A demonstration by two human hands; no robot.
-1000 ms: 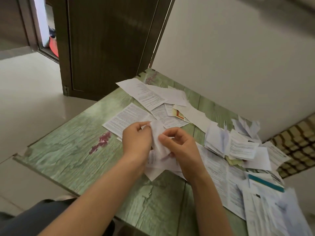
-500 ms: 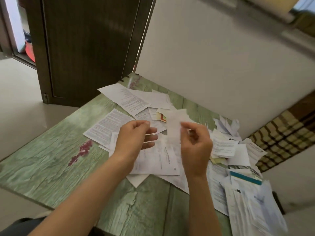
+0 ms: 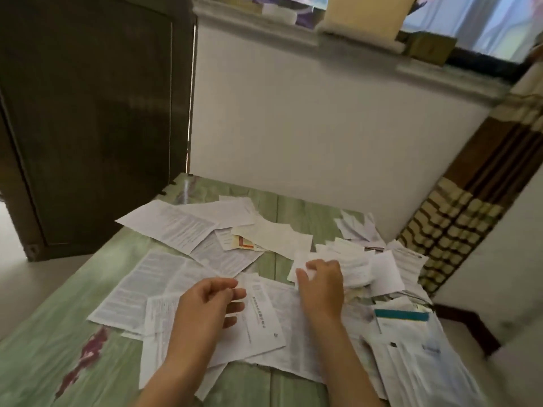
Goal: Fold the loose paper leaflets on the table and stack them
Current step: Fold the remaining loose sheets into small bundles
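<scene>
You're early in the job: your right hand (image 3: pixel 320 282) pinches one folded leaflet (image 3: pixel 298 264) in its fingers beside the small stack (image 3: pixel 352 261) at 2 o'clock, your left hand (image 3: pixel 205 306) hangs with fingers loosely curled and empty, and most loose leaflets (image 3: pixel 173 224) lie unfolded across the worktop (image 3: pixel 58 318).

Print on the leaflets (image 3: pixel 176 227) is too small and blurred to read. The right hand (image 3: pixel 321 284) hides its own fingertips and part of a folded leaflet (image 3: pixel 298 267); the hold cannot be confirmed. The bottom edge cuts off both forearms (image 3: pixel 182 371), the table (image 3: pixel 44 333) and the lower-right pile (image 3: pixel 426 377). Objects on the windowsill (image 3: pixel 255 23) are blurred.
</scene>
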